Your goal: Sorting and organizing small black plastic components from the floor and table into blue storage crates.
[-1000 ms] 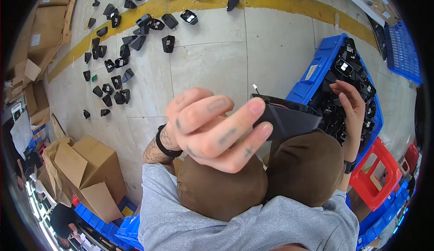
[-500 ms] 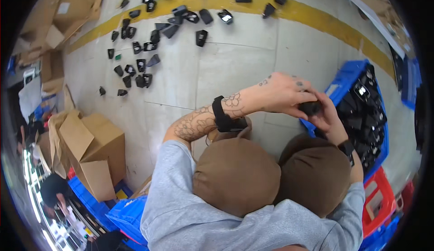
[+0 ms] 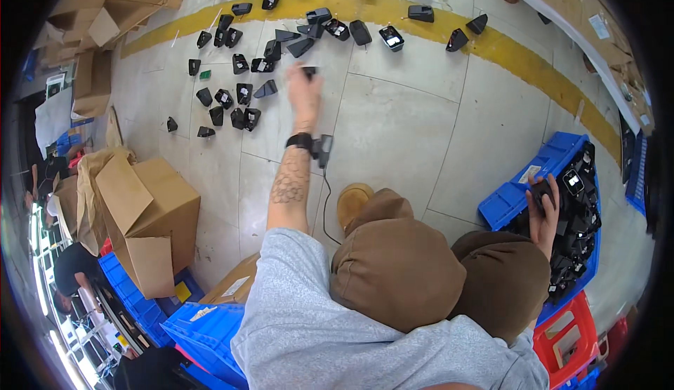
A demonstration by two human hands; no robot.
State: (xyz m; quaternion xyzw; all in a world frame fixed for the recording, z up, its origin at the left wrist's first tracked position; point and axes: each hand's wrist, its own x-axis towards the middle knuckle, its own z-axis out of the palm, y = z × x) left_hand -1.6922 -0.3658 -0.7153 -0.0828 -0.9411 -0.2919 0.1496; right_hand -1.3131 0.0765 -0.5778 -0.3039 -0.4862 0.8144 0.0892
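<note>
Stretched far out over the floor, my left hand (image 3: 303,98) is curled around a small black plastic housing (image 3: 309,73); motion blurs the fingers somewhat. It is just right of a scatter of similar black wedge-shaped housings (image 3: 265,89). Off to the right, my right hand (image 3: 545,221) grips another black housing (image 3: 541,192) at the near-left side of a blue crate (image 3: 500,206). That crate is heaped with black housings (image 3: 580,211), some with pale square faces.
A yellow stripe (image 3: 519,63) crosses the floor, with housings on and around it. An open cardboard box (image 3: 158,211) and a blue crate (image 3: 210,337) stand at left. A red plastic stool (image 3: 572,341) is behind the full crate. A cable (image 3: 325,207) hangs from my left wrist.
My hands were together around a black housing near the crate. The left has swung far out to the left, over the floor; the right has drawn back beside the crate with a housing.
</note>
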